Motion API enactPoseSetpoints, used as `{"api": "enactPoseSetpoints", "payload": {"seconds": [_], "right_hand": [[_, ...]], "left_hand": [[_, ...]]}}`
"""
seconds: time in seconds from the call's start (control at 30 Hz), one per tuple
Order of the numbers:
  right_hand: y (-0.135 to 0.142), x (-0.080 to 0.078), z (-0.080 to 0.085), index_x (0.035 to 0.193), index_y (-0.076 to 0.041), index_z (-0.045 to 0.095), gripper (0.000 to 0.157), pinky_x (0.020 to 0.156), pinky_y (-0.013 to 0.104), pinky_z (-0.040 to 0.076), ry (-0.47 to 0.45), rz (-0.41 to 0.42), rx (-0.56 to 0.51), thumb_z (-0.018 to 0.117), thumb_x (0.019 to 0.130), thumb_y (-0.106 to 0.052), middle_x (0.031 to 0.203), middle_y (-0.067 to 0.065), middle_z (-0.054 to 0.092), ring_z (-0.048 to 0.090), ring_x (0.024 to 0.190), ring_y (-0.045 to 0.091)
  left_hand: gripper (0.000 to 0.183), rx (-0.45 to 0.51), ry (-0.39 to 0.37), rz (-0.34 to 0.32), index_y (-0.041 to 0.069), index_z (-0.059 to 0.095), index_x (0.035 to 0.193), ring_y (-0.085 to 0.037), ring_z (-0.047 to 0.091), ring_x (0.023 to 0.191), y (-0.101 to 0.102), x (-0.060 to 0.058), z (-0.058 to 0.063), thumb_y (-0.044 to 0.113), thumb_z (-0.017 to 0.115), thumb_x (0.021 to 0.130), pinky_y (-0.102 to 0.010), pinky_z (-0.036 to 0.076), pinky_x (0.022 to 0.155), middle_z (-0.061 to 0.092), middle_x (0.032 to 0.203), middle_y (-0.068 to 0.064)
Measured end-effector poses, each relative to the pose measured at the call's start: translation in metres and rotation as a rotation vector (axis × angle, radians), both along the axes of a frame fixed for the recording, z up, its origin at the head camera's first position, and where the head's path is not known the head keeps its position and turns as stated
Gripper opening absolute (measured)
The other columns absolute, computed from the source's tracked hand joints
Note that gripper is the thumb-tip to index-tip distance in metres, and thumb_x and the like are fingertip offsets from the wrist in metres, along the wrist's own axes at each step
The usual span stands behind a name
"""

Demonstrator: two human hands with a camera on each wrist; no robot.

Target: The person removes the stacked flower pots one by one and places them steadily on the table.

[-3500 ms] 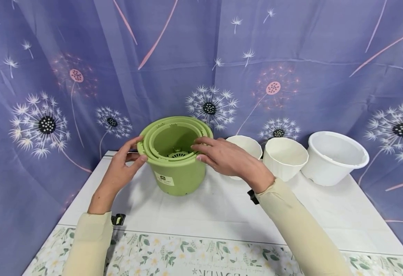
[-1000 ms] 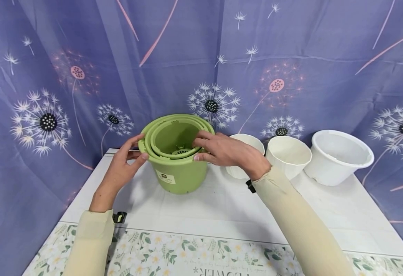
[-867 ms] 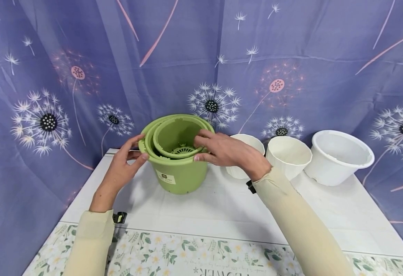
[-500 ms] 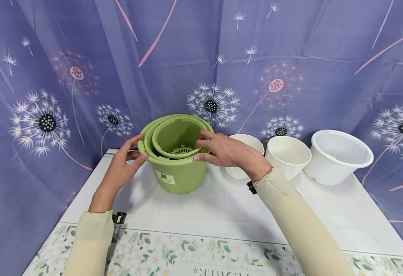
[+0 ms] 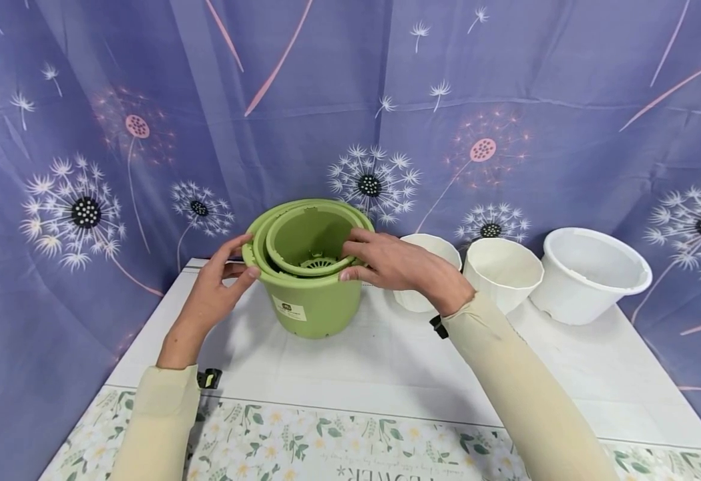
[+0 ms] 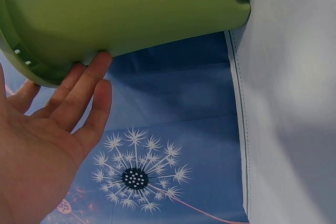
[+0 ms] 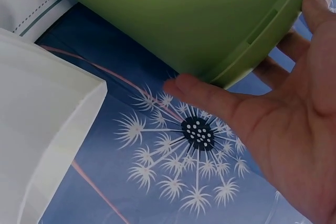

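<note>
Green plastic flowerpots stand nested on the table: a large outer pot (image 5: 320, 310) with a pale label, a middle pot (image 5: 259, 250), and a small inner pot (image 5: 302, 230) with a slotted bottom. The inner one sits off-centre toward the right, leaving a dark gap at its left. My left hand (image 5: 213, 287) holds the outer rim at the left, thumb in front and fingers behind. At the right side, my right hand (image 5: 401, 264) has its fingers over the inner rim and its thumb by the outer rim. In the right wrist view other fingers lie under the outer rim.
Two white faceted pots (image 5: 497, 290) stand right of the green stack, one partly behind my right hand. Beyond them is a wider white round pot (image 5: 573, 300). The table (image 5: 302, 374) has a floral front strip, and a blue dandelion-print curtain (image 5: 302, 133) hangs behind.
The inner pot has shifted right within the stack, opening a gap at its left, since about one second ago. Both hands stay at the rims, and the outer pot stays in place.
</note>
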State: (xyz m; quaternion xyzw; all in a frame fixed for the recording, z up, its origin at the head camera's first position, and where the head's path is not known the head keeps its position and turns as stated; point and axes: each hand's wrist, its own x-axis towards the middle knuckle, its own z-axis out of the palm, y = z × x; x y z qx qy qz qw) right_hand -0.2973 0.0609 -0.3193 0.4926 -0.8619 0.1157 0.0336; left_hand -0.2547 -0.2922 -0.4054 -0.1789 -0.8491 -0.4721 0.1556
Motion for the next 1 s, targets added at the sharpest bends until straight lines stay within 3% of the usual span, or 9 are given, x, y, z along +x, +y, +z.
{"api": "enactPoseSetpoints", "payload": {"seconds": [0.33,0.63,1.0], "right_hand": [[-0.0003,0.004,-0.0004,0.115,-0.01,0.065,0.029,0.089,0.038,0.053,0.011,-0.012,-0.041,0.065,0.107,-0.038,0.122,0.01,0.056,0.058,0.095,0.021],[0.0005,0.0055,-0.0029,0.108,-0.012,0.062,0.017,0.089,0.036,0.052,0.012,-0.006,-0.086,0.057,0.111,-0.028,0.12,0.009,0.055,0.058,0.099,0.02],[-0.0001,0.0053,-0.0049,0.106,-0.012,0.06,0.013,0.087,0.038,0.055,0.032,0.001,-0.117,0.056,0.112,-0.023,0.12,0.012,0.056,0.06,0.101,0.024]], "left_hand": [[0.063,-0.007,0.002,0.001,0.024,0.039,0.166,-0.022,0.069,0.111,-0.0004,-0.0012,-0.0002,0.025,0.065,0.109,-0.018,0.054,0.086,0.058,0.14,-0.012],[0.063,0.0,0.003,-0.004,0.026,0.04,0.165,-0.018,0.068,0.11,0.0,-0.0016,0.0004,0.024,0.067,0.108,-0.019,0.055,0.084,0.059,0.138,-0.011],[0.063,0.008,0.006,-0.008,0.025,0.042,0.164,-0.018,0.069,0.108,0.0001,-0.0017,0.0007,0.023,0.068,0.107,-0.019,0.056,0.083,0.061,0.136,-0.011]]}}
